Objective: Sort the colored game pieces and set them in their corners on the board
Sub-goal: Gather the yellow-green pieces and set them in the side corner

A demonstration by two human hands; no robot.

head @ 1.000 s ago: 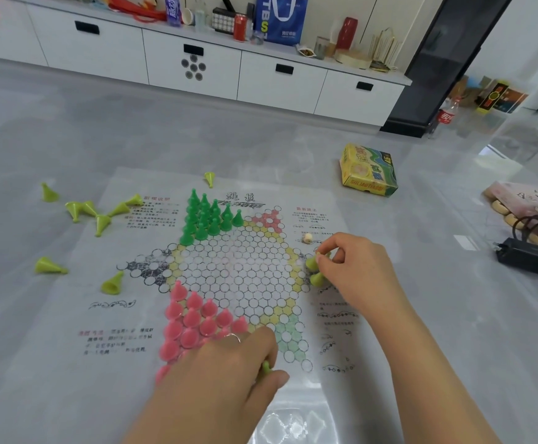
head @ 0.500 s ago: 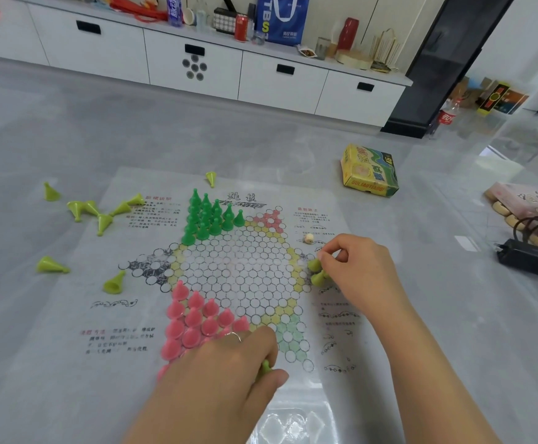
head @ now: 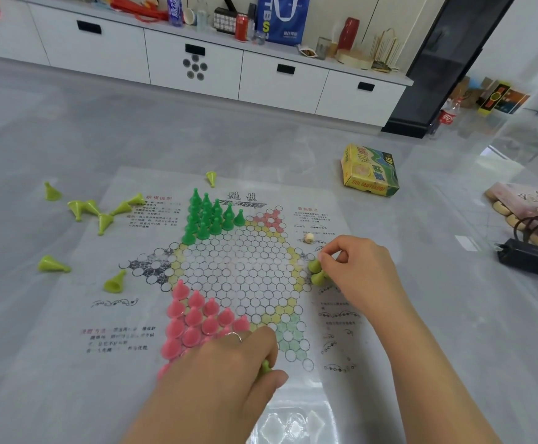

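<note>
A paper star board (head: 239, 270) lies flat on the grey surface. Dark green pieces (head: 211, 219) fill its far corner and pink pieces (head: 197, 318) fill the near left corner. My right hand (head: 357, 274) rests at the board's right corner, its fingertips pinching yellow-green pieces (head: 317, 272) that touch the board. My left hand (head: 229, 373) is closed over a yellow-green piece (head: 265, 366) near the front edge. Several loose yellow-green pieces (head: 101, 213) lie on their sides left of the board, and one (head: 210, 178) lies beyond its far edge.
A small pale die (head: 308, 238) sits on the board's right margin. A yellow game box (head: 370, 169) lies beyond the board at the right. A black power adapter with cable (head: 527, 257) and a printed box (head: 530, 206) are at the far right. White cabinets (head: 197, 62) stand behind.
Almost nothing has moved. My right hand's fingers have shifted slightly on the yellow-green pieces at the right corner; my left hand stays closed in place.
</note>
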